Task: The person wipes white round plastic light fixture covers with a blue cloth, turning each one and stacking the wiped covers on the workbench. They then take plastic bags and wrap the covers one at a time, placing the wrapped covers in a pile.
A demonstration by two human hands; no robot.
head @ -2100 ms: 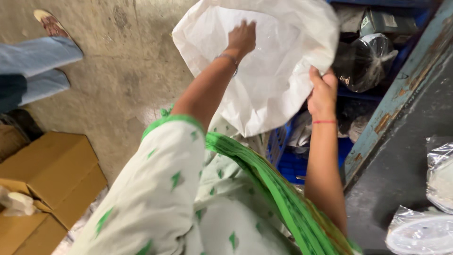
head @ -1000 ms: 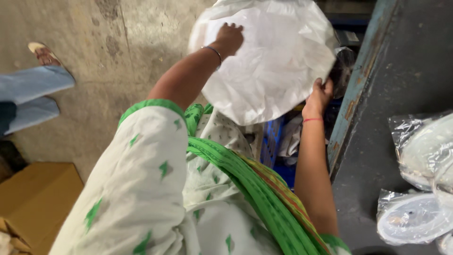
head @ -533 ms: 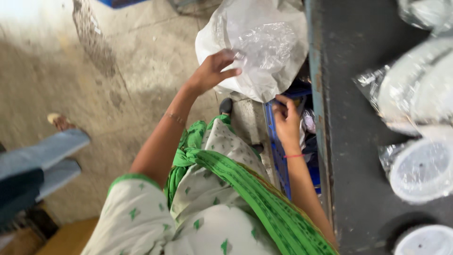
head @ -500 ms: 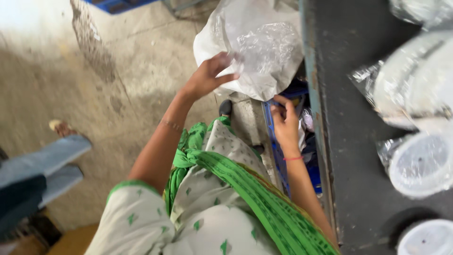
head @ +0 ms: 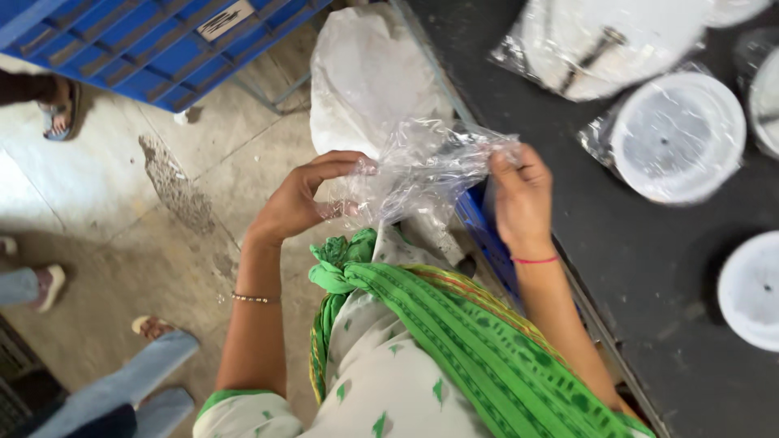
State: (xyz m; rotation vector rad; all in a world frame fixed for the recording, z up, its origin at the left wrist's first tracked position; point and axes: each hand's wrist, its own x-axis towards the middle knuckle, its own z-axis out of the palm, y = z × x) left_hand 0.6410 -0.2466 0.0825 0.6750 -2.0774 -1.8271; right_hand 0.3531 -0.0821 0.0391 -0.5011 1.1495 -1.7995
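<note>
A clear, crinkled plastic bag [head: 422,170] is stretched between both my hands in front of my chest. My left hand [head: 304,199] pinches its left edge with thumb and fingers. My right hand [head: 519,195] grips its right edge, next to the dark table's edge. A large white sack [head: 365,73] stands just beyond the clear bag, on the floor by the table.
A dark table [head: 649,259] runs along the right, with round white discs [head: 677,138] wrapped in clear plastic on it. A blue crate [head: 146,40] stands at top left. Other people's feet [head: 154,328] and legs are on the concrete floor at left.
My view has swung over the table. Both hands have left the big white sack and now hold a clear plastic bag between them.
</note>
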